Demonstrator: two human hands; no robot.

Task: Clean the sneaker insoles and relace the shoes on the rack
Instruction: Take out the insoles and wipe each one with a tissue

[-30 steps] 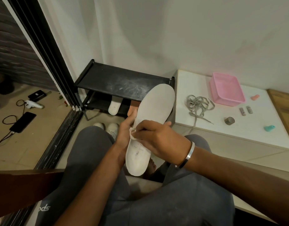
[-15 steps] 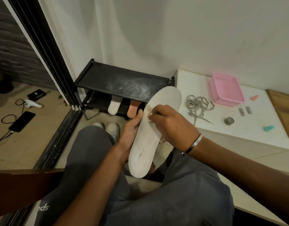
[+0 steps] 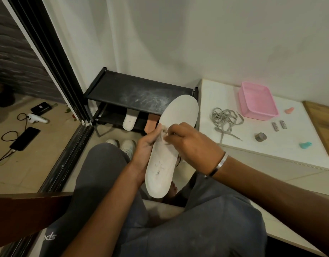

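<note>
Bare forearms, no sleeves; silver bangle (image 3: 221, 161) on rt wrist; dark grey trousers (image 3: 206, 229) w/ white lettering.

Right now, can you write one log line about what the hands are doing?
step: wiping insole | left hand: holds white insole | right hand: pinches small wipe on it | laces: loose on white table

I read this as a home entryway: black shoe rack (image 3: 139, 93) against the wall, sliding door track (image 3: 67, 160) left of it.
</note>
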